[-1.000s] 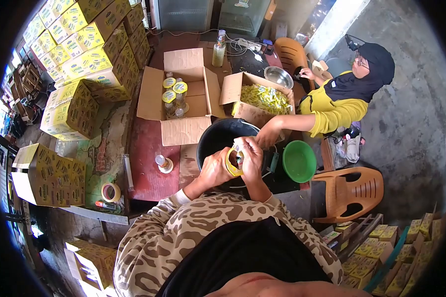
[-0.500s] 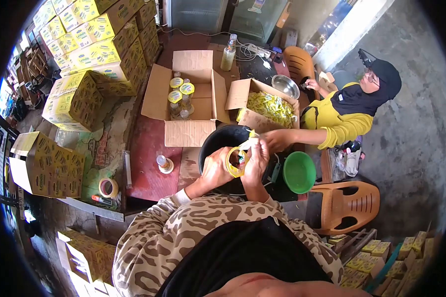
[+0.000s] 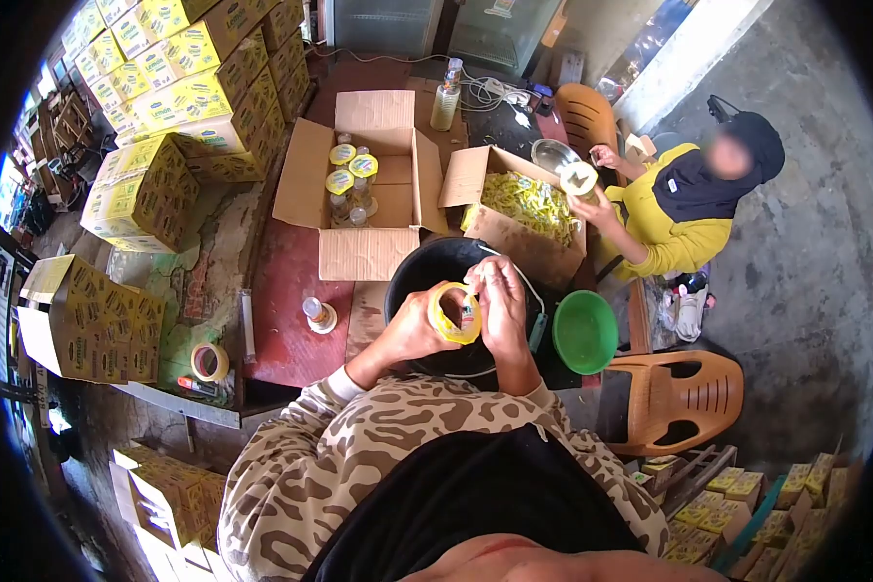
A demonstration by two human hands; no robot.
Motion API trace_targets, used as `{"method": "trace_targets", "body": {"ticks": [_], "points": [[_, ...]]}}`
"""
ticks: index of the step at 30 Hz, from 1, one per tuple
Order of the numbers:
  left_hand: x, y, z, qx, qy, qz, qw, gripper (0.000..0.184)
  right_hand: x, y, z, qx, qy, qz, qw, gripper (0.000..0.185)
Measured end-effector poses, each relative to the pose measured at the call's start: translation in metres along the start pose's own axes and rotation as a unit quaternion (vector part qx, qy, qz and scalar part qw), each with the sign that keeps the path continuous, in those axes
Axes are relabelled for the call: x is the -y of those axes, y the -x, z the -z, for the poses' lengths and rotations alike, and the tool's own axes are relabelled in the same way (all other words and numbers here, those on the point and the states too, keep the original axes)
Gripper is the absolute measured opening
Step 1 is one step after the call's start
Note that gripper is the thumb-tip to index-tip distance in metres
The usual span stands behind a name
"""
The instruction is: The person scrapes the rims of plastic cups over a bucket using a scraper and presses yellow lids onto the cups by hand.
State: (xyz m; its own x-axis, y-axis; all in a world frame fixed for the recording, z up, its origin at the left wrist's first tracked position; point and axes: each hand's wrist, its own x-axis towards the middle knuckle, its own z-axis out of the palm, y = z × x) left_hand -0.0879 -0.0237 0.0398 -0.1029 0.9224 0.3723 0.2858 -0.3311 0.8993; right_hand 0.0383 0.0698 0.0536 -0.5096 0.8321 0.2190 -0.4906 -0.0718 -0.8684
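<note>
My left hand [image 3: 415,325] is wrapped round a yellow-rimmed jar [image 3: 444,335]. The jar's round mouth faces up at me, and something dark with a small coloured patch shows inside. Close against the rim, my right hand [image 3: 501,303] has its fingers bent together in a pinch; what is between them is too small to make out. Both hands are over a black bucket [image 3: 412,267] with a wire handle. Behind it, an opened carton [image 3: 393,184] holds several yellow-lidded bottles [image 3: 341,181]. Beside that carton, another box [image 3: 514,247] is full of small yellow sachets [image 3: 529,206].
A person in yellow [image 3: 684,218] at the right holds another yellow-rimmed container [image 3: 579,178] near a metal bowl [image 3: 553,155]. A green basin [image 3: 585,333] is right of the bucket. One small bottle [image 3: 317,315] stands on the red tabletop [image 3: 296,357]. Yellow cartons [image 3: 179,87] are stacked at left.
The other person's hand has drawn back from beside my right hand and now holds a yellow-rimmed container. The yellow-and-white piece above my right fingers no longer shows. My hands have shifted slightly left.
</note>
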Motion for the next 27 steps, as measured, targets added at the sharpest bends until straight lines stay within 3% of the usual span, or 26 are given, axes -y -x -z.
{"method": "trace_targets", "body": {"ticks": [9,11,13,15,17,18,22,24,27], "points": [[-0.006,0.001,-0.027,-0.071,-0.085,0.020,0.994,0.047,-0.022,0.005,0.000,-0.161,0.052,0.096,0.981,0.014],[-0.003,0.005,-0.028,-0.084,-0.092,0.019,0.992,0.047,-0.035,-0.005,0.012,-0.152,-0.018,0.237,0.959,0.010],[0.001,0.015,-0.026,-0.131,-0.082,0.074,0.985,0.045,0.001,-0.031,0.032,-0.286,-0.034,0.238,0.928,0.010],[0.008,0.018,-0.023,-0.141,-0.119,0.057,0.981,0.048,0.030,-0.043,0.049,-0.295,-0.015,0.206,0.933,0.009],[0.005,0.014,-0.018,-0.149,-0.140,0.047,0.978,0.054,0.034,-0.042,0.041,-0.259,0.045,0.192,0.946,0.010],[0.004,0.011,-0.014,-0.128,-0.127,0.071,0.981,0.065,0.033,-0.035,0.043,-0.175,0.088,0.164,0.967,0.015],[0.020,0.008,-0.014,-0.179,-0.197,-0.023,0.964,0.062,0.012,-0.020,0.035,-0.028,0.239,0.082,0.967,0.023],[0.012,0.009,-0.010,-0.092,-0.188,0.048,0.977,0.059,-0.002,-0.011,0.032,0.017,0.335,0.064,0.940,0.017],[0.009,0.008,-0.008,-0.042,-0.136,0.101,0.985,0.061,0.019,-0.001,0.011,0.133,0.499,0.076,0.853,0.027]]}}
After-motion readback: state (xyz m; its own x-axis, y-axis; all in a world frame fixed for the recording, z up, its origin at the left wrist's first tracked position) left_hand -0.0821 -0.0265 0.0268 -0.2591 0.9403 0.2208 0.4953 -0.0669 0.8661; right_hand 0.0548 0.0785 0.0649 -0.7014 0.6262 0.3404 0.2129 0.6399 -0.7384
